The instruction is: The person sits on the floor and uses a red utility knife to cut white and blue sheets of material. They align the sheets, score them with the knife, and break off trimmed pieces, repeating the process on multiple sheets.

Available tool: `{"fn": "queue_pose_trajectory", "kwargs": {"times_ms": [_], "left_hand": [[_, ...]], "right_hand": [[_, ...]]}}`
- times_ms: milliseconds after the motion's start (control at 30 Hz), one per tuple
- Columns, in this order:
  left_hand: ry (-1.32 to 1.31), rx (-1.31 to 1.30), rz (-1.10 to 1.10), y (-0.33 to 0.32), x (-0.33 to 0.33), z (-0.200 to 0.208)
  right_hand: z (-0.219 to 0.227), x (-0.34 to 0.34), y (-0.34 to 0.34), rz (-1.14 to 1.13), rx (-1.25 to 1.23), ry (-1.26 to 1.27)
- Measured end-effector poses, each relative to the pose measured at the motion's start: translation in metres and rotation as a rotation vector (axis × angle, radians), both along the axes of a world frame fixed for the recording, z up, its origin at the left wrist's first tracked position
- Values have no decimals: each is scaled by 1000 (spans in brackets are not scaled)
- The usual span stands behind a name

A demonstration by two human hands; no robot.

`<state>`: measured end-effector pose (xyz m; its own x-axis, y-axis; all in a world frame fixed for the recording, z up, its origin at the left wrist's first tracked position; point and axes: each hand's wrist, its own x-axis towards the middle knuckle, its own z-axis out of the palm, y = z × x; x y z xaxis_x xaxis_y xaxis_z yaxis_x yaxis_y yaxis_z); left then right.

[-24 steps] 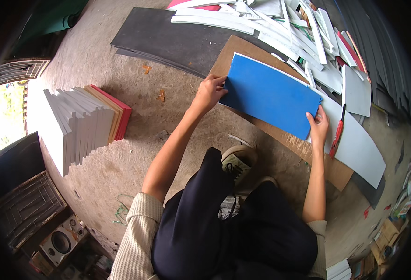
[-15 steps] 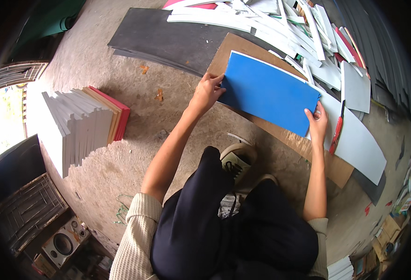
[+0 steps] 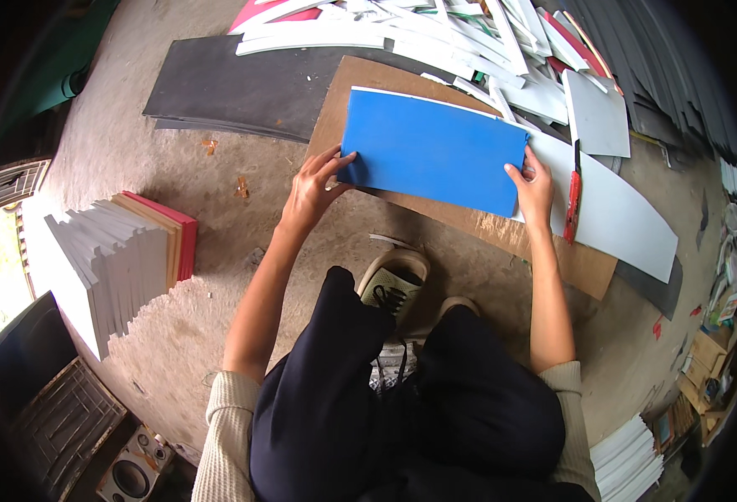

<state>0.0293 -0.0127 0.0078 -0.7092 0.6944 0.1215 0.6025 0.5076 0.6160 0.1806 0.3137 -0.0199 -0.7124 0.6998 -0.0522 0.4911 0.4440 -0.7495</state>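
Note:
A rectangular blue sheet (image 3: 435,151) lies over a brown board (image 3: 502,238) on the floor in front of me. White shows along its far edge and at its near right corner. My left hand (image 3: 311,188) grips the sheet's left end, thumb on top and the other fingers at the edge. At the right end, my right hand (image 3: 533,188) holds it the same way, its thumb on the blue face. Just right of that hand, a red cutter knife (image 3: 573,201) with a dark blade rests on a large white sheet (image 3: 628,222).
Beyond the board, white offcut strips (image 3: 469,50) are heaped beside dark flat sheets (image 3: 226,84). To the left stands a stack of white, tan and red sheets (image 3: 134,259). A speaker (image 3: 130,477) is at lower left, white sheets (image 3: 628,460) at lower right.
The whole view has shifted, so the scene sits further left in the picture. Both hands remain at the ends of the blue sheet, which keeps about the same place on the board.

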Motion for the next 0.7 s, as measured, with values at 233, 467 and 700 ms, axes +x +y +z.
{"fn": "queue_pose_trajectory", "kwargs": {"times_ms": [233,467,700], "left_hand": [[66,7,35,-3,-2,-4],[162,23,29,0,6,-9],[181,7,11,-1,7,-12]], "right_hand": [[12,-5,-7,-41,-444,205],[5,0,3,-46,-381,170],[-2,4,8,3,-322,147]]}}
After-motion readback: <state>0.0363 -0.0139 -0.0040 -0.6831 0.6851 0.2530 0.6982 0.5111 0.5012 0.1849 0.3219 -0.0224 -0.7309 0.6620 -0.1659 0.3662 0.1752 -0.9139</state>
